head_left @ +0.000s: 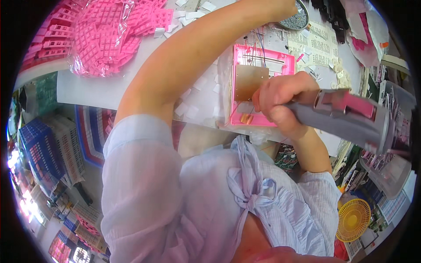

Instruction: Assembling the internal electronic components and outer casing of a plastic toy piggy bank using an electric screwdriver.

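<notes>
My right hand [285,98] is wrapped around a thick grey electric screwdriver [342,116], whose body slants down toward the right edge; its tip is hidden. Beneath that hand lies a pink plastic casing [239,55] with a brown circuit board [251,82], thin wires and a small copper-coloured coil [246,119] in it. My left arm reaches across the table to the far side. There my left hand [286,8], partly cut off by the top edge, is at a round dish [308,22] of small metal screws. Its fingers cannot be made out.
A clear bag of pink plastic parts [105,39] fills the far left. White pieces [188,109] are scattered over the table [87,90]. Small cream parts [341,75] and black parts [335,17] lie to the right. Blue baskets [41,144] and a yellow basket [353,220] stand lower down.
</notes>
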